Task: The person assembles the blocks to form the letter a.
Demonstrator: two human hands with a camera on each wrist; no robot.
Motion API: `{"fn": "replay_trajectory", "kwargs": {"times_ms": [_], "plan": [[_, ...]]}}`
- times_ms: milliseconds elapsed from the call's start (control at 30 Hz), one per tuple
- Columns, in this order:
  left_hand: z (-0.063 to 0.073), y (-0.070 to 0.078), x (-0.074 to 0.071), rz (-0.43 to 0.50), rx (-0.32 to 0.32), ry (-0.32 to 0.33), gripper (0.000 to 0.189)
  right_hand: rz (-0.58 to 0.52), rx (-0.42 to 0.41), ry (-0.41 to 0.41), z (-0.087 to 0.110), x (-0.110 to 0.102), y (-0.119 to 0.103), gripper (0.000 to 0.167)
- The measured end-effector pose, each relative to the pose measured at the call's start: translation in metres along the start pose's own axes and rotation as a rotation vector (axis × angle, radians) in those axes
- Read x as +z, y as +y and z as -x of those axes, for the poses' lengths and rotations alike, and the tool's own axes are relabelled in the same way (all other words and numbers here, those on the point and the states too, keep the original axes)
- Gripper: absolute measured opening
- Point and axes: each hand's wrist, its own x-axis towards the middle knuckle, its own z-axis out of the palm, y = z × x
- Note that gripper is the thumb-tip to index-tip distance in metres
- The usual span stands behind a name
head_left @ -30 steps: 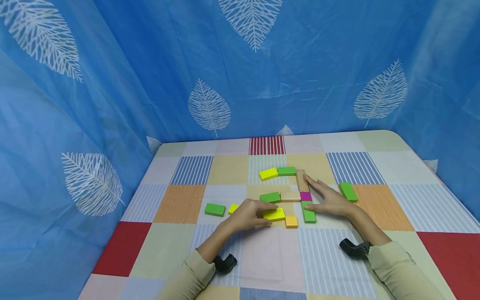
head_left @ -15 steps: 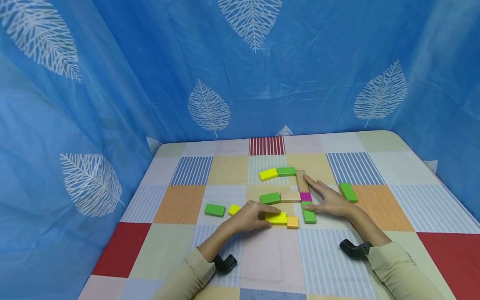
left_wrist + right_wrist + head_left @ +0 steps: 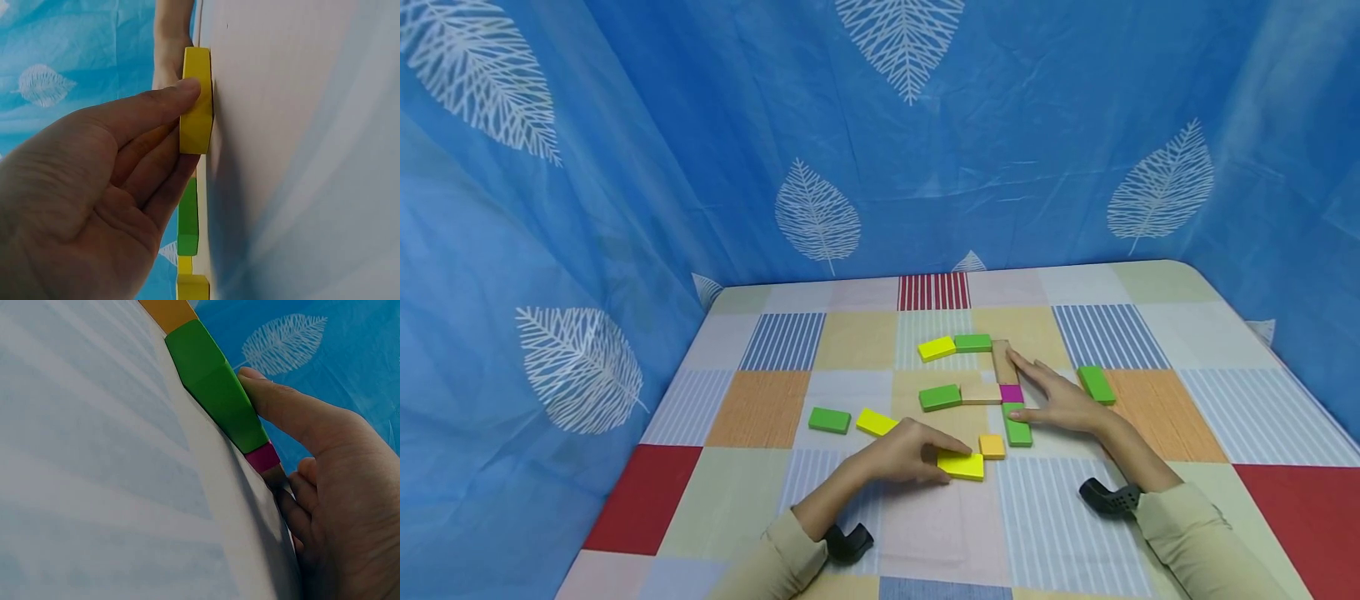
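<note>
In the head view my left hand [image 3: 898, 457] pinches a yellow block [image 3: 964, 467] on the table; the left wrist view shows my thumb across this block's side [image 3: 196, 119]. An orange block [image 3: 992, 447] sits just beyond it, at its right end. My right hand [image 3: 1063, 402] lies with fingers fairly straight. Its thumb touches a green block [image 3: 1018, 430], and a fingertip rests by a long wooden block [image 3: 1002, 360]. Between those two sits a magenta block [image 3: 1011, 393]. A second wooden block [image 3: 981, 393] and a green one run leftward from there.
A green block [image 3: 973, 342] and a yellow block [image 3: 937, 348] extend left from the wooden block's far end. Another green block [image 3: 1097, 385] lies right of my right hand. Left of my left hand are a yellow block [image 3: 876, 422] and a green block [image 3: 830, 420]. Blue curtains surround the table.
My left hand has drawn the yellow block toward me and slightly right, away from its place beside the orange block. The orange block has shifted slightly right. My right hand stays put.
</note>
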Motion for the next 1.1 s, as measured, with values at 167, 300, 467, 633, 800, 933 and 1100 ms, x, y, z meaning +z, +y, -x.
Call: {"fn": "replay_trajectory", "kwargs": {"times_ms": [167,300,467,633,800,933,1100], "plan": [[0.004,0.002,0.002,0.007,0.036,0.008,0.046,0.001,0.003,0.000,0.001,-0.001,-0.002,0.100],[0.011,-0.001,-0.002,0.023,0.045,0.083,0.046,-0.008,-0.013,0.005,0.001,-0.001,-0.003,0.100],[0.024,-0.013,-0.012,0.070,-0.032,0.203,0.043,-0.006,-0.005,0.002,0.001,-0.001,-0.003,0.101],[0.037,-0.029,-0.023,0.058,-0.093,0.297,0.041,-0.002,0.006,-0.006,0.001,0.000,-0.003,0.100],[0.050,-0.043,-0.033,0.056,-0.157,0.355,0.039,-0.002,0.005,-0.006,0.000,0.000,-0.002,0.100],[0.058,-0.051,-0.040,0.032,-0.211,0.356,0.038,-0.004,0.005,-0.007,0.000,0.000,-0.002,0.100],[0.064,-0.058,-0.044,0.021,-0.234,0.316,0.040,0.002,-0.003,-0.001,0.000,-0.001,-0.002,0.100]]}}
